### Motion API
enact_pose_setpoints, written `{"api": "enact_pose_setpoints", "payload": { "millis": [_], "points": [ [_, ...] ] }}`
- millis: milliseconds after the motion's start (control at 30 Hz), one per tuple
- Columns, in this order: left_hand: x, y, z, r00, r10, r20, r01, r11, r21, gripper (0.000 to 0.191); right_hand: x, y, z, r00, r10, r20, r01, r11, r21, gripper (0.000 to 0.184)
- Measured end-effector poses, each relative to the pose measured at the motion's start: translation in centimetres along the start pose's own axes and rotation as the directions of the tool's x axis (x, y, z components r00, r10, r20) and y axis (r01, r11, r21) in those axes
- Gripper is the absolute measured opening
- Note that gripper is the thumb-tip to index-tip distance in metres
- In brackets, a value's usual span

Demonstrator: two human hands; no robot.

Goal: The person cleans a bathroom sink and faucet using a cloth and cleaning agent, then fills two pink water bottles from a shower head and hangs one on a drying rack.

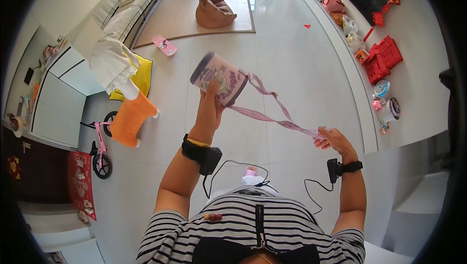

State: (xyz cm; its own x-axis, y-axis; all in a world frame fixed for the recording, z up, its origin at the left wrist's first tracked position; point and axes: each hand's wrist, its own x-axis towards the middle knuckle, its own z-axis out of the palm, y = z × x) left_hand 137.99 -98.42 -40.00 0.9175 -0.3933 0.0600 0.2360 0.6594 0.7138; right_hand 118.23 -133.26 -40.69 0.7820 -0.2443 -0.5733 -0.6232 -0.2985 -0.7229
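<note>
My left hand (211, 99) grips a pink cylindrical container (220, 79) with dark ends and a purple printed pattern, its thumb across the front. The container is tilted in the air over the floor. From its right-hand end runs a pink fabric strap (268, 116), a long loop stretched to the right. My right hand (330, 140) pinches the far end of that loop between thumb and fingers. Black devices with cables are strapped to both wrists.
An orange-covered stool (131, 120), a pink balance bike (101, 140) and a yellow bag (144, 76) stand left. A pink board (165, 45) lies near the rug (168, 19), which holds a brown beanbag (215, 11). Red baskets (383, 59) and a fan (381, 88) line the right-hand ledge.
</note>
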Motion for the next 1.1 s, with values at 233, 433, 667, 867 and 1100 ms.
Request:
{"api": "enact_pose_setpoints", "payload": {
  "millis": [233,433,667,867,1100],
  "points": [
    [18.7,0.4,3.4,0.997,0.053,0.047,-0.061,0.982,0.176,0.047,16.7,-11.6,-6.7,0.998,-0.06,0.008,0.06,0.964,-0.26,0.052],
    [36.2,-2.0,5.1,0.94,0.0,0.34,-0.08,0.972,0.222,0.062,29.2,-21.6,-7.5,0.875,-0.479,0.07,0.46,0.867,0.191,0.029],
    [53.8,-7.2,9.7,0.892,-0.157,0.425,-0.082,0.867,0.492,0.087,41.5,-29.8,-10.9,0.784,-0.62,0.027,0.375,0.508,0.775,0.051],
    [71.5,-13.6,9.0,0.844,-0.114,0.525,-0.323,0.674,0.665,0.087,55.6,-35.8,-21.8,0.791,-0.579,-0.198,0.398,0.241,0.885,0.051],
    [89.0,-14.5,-1.1,0.971,-0.175,0.163,0.033,0.773,0.634,0.042,72.9,-40.6,-41.2,0.836,-0.487,-0.253,0.242,-0.087,0.966,0.038]
  ]
}}
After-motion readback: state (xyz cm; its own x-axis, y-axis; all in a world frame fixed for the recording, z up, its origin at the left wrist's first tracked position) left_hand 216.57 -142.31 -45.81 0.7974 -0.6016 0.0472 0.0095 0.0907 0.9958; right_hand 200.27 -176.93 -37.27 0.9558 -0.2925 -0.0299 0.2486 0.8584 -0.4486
